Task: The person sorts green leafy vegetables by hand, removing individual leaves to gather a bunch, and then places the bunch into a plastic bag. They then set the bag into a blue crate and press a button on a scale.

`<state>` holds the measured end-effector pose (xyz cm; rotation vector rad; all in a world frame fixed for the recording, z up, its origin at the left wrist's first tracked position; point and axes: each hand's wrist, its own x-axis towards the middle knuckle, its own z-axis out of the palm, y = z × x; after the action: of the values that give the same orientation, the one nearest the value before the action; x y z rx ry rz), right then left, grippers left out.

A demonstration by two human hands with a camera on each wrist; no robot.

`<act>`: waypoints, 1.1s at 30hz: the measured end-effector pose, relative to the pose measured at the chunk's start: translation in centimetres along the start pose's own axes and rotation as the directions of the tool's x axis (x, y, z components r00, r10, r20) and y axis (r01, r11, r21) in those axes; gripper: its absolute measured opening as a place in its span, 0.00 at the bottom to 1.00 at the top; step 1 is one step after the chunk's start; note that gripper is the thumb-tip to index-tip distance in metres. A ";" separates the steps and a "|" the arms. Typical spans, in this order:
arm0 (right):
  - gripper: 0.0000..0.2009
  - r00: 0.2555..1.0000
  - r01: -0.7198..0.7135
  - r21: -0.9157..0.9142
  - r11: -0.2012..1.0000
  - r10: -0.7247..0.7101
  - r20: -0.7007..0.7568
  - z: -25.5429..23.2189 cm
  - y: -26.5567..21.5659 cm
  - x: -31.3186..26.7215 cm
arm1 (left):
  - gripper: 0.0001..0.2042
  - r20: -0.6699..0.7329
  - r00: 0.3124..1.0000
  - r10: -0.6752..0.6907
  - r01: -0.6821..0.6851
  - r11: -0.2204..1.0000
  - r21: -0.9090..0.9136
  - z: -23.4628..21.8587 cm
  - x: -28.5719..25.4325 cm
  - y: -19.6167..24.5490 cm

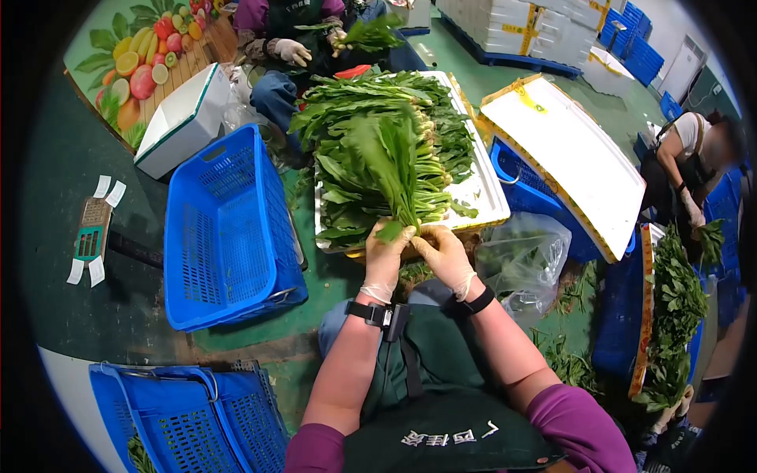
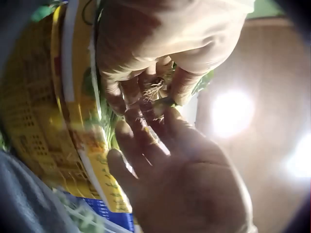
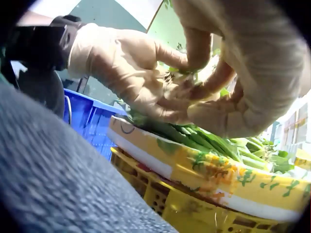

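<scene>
Both hands' fingers, left hand (image 1: pixel 387 256) & right hand (image 1: pixel 444 254), pinch greens bunch (image 1: pixel 394 169) stems; apron (image 1: pixel 441 433) writing unreadable.

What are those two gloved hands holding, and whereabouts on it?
Both the left hand and right hand grip one bunch of leafy greens at its root end.

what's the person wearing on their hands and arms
Thin, pale, translucent gloves cover the left hand and the right hand. Each wrist has a black strap, the left one carrying a black device. The forearms are bare, with purple sleeves at the upper arms.
</scene>
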<state>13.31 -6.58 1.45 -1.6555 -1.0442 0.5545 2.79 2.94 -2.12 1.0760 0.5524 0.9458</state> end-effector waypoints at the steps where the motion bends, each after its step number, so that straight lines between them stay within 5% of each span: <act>1: 0.18 1.000 -0.001 0.042 0.999 0.002 -0.022 0.6 2.1 0.3 | 0.12 0.023 0.998 -0.064 0.065 0.996 -0.057 -0.5 0.2 -0.2; 4: 0.17 0.995 -0.094 0.051 0.994 0.095 -0.021 1.1 2.2 -0.2 | 0.12 -0.055 0.977 -0.207 0.200 0.973 -0.118 0.4 -0.4 0.8; 10: 0.21 0.978 -0.191 0.318 0.929 0.207 -0.017 0.7 1.3 0.5 | 0.16 -0.088 0.985 -0.150 0.150 0.989 -0.007 0.1 -0.6 0.3; 14: 0.19 0.961 -0.276 0.413 0.868 0.250 0.117 0.2 1.4 1.6 | 0.17 0.061 0.986 -0.152 0.156 0.986 -0.062 0.5 -0.7 0.5; 16: 0.13 0.937 -0.346 0.574 0.743 0.309 0.165 -0.4 1.3 1.7 | 0.16 0.107 0.948 -0.299 0.309 0.947 -0.086 0.5 -0.8 0.9; 18: 0.09 0.938 -0.330 0.615 0.716 0.325 0.125 -0.4 0.9 1.3 | 0.14 0.151 0.960 -0.238 0.265 0.943 -0.203 0.6 -0.7 0.5; 20: 0.08 0.953 -0.289 0.607 0.741 0.281 0.111 -0.7 0.5 1.2 | 0.14 0.242 0.924 -0.296 0.359 0.889 -0.283 0.6 -0.8 1.6; 25: 0.09 0.967 -0.209 0.541 0.815 0.255 -0.011 -0.2 1.1 1.8 | 0.13 0.188 0.902 -0.388 0.412 0.905 -0.109 0.6 -0.4 1.5; 29: 0.09 0.947 -0.268 0.524 0.809 0.321 -0.012 -0.4 0.6 0.9 | 0.13 0.198 0.882 -0.429 0.462 0.870 -0.175 0.2 -0.3 1.0; 32: 0.08 0.937 -0.247 0.658 0.711 0.349 -0.025 -0.2 0.5 0.0 | 0.14 0.176 0.899 -0.401 0.435 0.867 -0.243 0.1 0.0 -0.2; 33: 0.07 0.970 -0.236 0.613 0.754 0.225 0.098 -0.8 0.8 -0.6 | 0.14 0.100 0.946 -0.309 0.325 0.903 -0.280 0.1 0.3 -1.1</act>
<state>13.91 -7.57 0.84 -1.1801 -0.5645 0.9660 3.41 3.04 -3.05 0.7142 0.5062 0.6829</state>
